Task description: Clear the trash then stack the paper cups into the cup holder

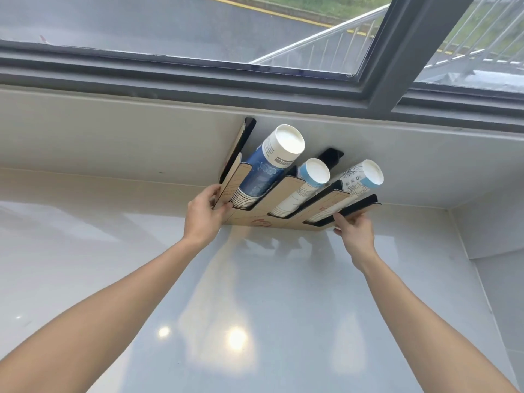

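A wood-and-black cup holder (283, 194) with three slots stands at the back of the white counter (255, 307), against the wall under the window. Each slot holds a stack of upside-down paper cups: a tall blue stack (269, 163) on the left, a short pale-blue stack (307, 180) in the middle, a white patterned stack (357, 180) on the right. My left hand (202, 214) grips the holder's front left corner. My right hand (355, 231) grips its front right corner.
The grey window frame (255, 80) and a beige sill ledge (141, 131) run above the holder. A white side wall (496, 236) closes the counter on the right.
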